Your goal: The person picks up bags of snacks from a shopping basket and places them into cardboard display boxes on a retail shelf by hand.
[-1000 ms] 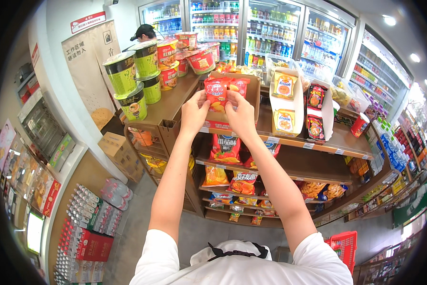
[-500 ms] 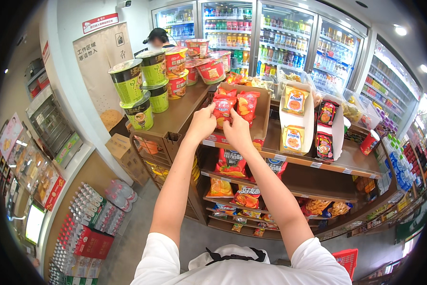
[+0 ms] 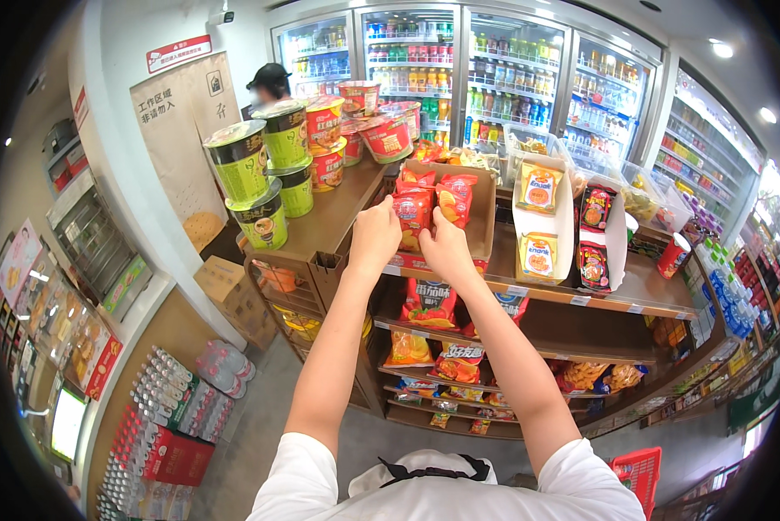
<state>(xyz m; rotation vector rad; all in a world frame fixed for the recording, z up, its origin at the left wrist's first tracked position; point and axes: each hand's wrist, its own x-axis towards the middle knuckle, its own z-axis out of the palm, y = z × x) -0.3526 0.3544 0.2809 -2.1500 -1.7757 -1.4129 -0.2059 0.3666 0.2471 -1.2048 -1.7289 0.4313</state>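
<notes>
Since the earlier frame both hands had dropped a little and come nearer the camera, and the red chip bags now sat lower in the brown carton (image 3: pixel 479 227) instead of being held up above it. The left hand (image 3: pixel 374 240) had its grip closed on the left red bag (image 3: pixel 413 214), fingers curled over the bag's lower edge. The right hand (image 3: pixel 447 246) was closed the same way on the right bag (image 3: pixel 455 198), thumb and fingers pinching its bottom. The two hands were just beside each other, nearly touching. Both bags stood upright inside the carton, side by side, at its front left part; the carton stood on the top shelf (image 3: pixel 641 291) of the wooden rack.

Left of the carton, green noodle tubs (image 3: pixel 242 159) were stacked on the same top, with red tubs (image 3: pixel 388 137) behind them. To the right stood a white display box (image 3: pixel 542 219) of yellow packets, and beside it one with dark red packets (image 3: pixel 595 234). More snack bags (image 3: pixel 427 303) hung on the shelves under the hands. Glass-door coolers (image 3: pixel 511 69) of bottles lined the back wall, and another person (image 3: pixel 268 84) stood by them, behind the tubs. A red basket (image 3: pixel 640 470) stood on the floor at the lower right.
</notes>
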